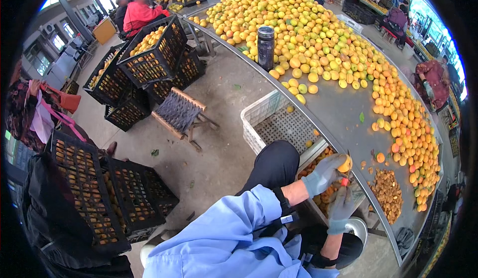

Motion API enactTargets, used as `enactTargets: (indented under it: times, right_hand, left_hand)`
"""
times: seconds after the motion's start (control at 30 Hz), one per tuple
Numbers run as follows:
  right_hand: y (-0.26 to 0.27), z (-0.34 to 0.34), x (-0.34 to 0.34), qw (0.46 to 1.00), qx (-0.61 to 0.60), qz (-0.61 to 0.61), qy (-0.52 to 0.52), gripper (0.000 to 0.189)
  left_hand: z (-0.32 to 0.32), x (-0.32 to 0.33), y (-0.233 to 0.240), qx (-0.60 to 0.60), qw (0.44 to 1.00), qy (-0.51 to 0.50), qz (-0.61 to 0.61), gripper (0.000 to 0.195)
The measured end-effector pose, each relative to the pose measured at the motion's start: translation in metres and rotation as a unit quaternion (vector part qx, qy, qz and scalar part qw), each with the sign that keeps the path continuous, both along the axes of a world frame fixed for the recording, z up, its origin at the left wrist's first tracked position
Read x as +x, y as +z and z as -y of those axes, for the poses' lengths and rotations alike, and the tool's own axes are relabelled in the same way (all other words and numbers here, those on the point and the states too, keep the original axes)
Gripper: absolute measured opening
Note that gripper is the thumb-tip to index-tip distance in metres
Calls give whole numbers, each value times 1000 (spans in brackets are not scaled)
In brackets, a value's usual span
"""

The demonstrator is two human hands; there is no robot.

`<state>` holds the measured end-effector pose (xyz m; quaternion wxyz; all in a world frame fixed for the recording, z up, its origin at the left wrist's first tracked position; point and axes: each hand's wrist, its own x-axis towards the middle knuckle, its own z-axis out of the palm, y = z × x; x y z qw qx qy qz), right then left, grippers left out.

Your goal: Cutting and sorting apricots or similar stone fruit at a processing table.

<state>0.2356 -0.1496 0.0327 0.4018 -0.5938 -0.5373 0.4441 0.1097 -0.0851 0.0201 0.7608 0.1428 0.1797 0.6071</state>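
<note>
My left hand [325,173], in a grey glove, grips a yellow-orange apricot [344,164] above the table's near edge. Just below it, my right hand [341,205], also gloved, holds a small knife with a red handle [344,181]; its blade stands against the fruit. Under my hands is a crate of apricot pieces [324,199], partly hidden by them. On the metal table [336,110], to the right of my hands, lies a heap of apricot stones [388,194]. Whole apricots [321,50] cover much of the table's far side.
A dark tumbler [266,48] stands on the table. Below the edge are a white plastic crate [257,136] and a metal bowl [358,229]. A woven folding stool [177,112] and stacked black crates [153,61] stand left. More crates and a person [48,110] are at far left; other people sit farther off.
</note>
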Motion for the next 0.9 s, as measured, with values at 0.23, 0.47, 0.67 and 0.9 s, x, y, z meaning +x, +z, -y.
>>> enactTargets:
  times: [0.23,0.47,0.67,0.9]
  right_hand:
    - [-17,2,-9,997,65,1,-39,33]
    - [1,2,-5,998,19,-62,-27,28]
    - [5,5,-6,999,-8,-34,-19,27]
    - [-15,8,6,998,15,-20,-61,27]
  left_hand:
    - [1,4,7,-19,997,11,-72,39]
    - [-2,5,1,3,998,-14,-65,39]
    - [4,-1,10,-6,995,-21,-100,34]
    - [-1,-4,-8,127,940,82,-305,31]
